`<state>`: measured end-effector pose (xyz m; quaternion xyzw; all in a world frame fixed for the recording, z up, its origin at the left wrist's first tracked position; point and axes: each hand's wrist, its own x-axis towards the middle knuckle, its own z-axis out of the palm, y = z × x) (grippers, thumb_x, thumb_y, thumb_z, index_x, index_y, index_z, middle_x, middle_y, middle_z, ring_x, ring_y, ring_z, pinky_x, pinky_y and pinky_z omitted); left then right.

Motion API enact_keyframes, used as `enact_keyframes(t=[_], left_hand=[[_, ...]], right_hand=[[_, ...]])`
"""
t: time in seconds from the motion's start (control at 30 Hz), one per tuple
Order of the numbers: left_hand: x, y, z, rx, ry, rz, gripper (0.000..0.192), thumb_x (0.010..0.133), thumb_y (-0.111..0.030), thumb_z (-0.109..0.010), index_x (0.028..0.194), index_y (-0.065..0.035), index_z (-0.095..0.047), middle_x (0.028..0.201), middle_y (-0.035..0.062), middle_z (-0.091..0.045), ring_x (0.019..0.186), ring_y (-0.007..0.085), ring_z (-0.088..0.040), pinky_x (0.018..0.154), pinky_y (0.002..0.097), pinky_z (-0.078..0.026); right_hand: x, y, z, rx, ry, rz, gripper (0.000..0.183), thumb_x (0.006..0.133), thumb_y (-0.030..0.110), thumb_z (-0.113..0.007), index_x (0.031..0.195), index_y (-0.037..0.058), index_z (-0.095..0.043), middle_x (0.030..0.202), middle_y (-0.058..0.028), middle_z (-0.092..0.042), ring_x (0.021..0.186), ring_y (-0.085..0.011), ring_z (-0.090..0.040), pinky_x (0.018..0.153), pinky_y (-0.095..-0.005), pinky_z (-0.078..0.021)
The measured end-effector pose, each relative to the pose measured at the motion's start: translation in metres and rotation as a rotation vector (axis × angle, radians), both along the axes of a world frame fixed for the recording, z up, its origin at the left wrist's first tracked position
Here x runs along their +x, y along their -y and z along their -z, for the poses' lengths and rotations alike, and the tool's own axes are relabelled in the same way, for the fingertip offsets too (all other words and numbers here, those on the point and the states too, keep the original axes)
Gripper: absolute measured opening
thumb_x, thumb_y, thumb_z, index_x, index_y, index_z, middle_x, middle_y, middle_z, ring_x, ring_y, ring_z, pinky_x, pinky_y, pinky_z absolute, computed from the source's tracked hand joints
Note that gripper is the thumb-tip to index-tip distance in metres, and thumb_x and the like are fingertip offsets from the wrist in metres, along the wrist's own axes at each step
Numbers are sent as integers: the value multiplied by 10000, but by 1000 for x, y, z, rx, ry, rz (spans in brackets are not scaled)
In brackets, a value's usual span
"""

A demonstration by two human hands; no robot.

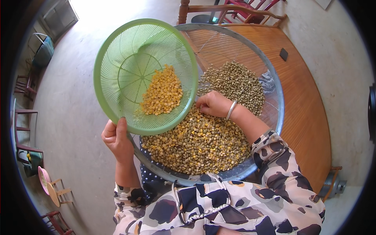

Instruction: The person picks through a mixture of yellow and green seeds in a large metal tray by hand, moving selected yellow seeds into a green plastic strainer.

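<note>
My left hand (119,141) grips the near rim of a green plastic mesh basket (129,70), thumb on top. A heap of yellow split kernels (164,92) lies inside it, toward the right wall. My right hand (214,104), with a bangle on its wrist, has its fingers curled at the upper edge of a mixed pile of greenish-brown beans and yellow pieces (199,144); whether anything is pinched in them I cannot tell. Both piles rest in a large round wire-mesh sieve (277,97). Behind my right hand lies a second heap, mostly greenish-brown beans (238,82). The basket overlaps the sieve's left side.
Under the sieve's right part is a wooden table (305,117) with a small dark square object (283,54) on it. A wooden chair back (235,10) stands beyond. Chairs and a small wooden stool (55,192) with a pink basin (44,179) line the left.
</note>
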<state>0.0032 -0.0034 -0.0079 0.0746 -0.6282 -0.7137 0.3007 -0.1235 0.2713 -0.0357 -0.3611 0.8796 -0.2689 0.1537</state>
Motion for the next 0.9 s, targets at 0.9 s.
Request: enact_keyframes(t=[0.9], left_hand=[[0, 1, 1, -16, 4, -3, 119, 838, -42, -539, 792, 44, -607, 714, -13, -581, 650, 27, -456, 595, 168, -355]], right_hand=[[1, 0, 4, 62, -15, 5, 138, 729, 96, -631, 833, 6, -642, 776, -121, -641, 695, -226, -612, 647, -324, -490]])
